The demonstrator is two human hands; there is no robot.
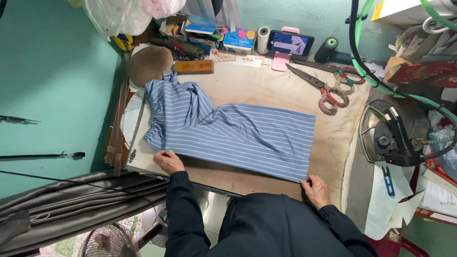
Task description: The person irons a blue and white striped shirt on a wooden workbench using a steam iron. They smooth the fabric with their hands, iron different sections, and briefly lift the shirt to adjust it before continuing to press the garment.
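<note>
One striped cloth (233, 131), two scissors (316, 83), one iron (388, 138), one phone (290, 43), two thread spools (263, 40).

You've got a blue cloth garment piece with thin white stripes (238, 131) on the tan padded bench (266, 85). Teal painted wall (52, 81). Black metal iron (392, 138). Your sleeves are dark navy.
</note>
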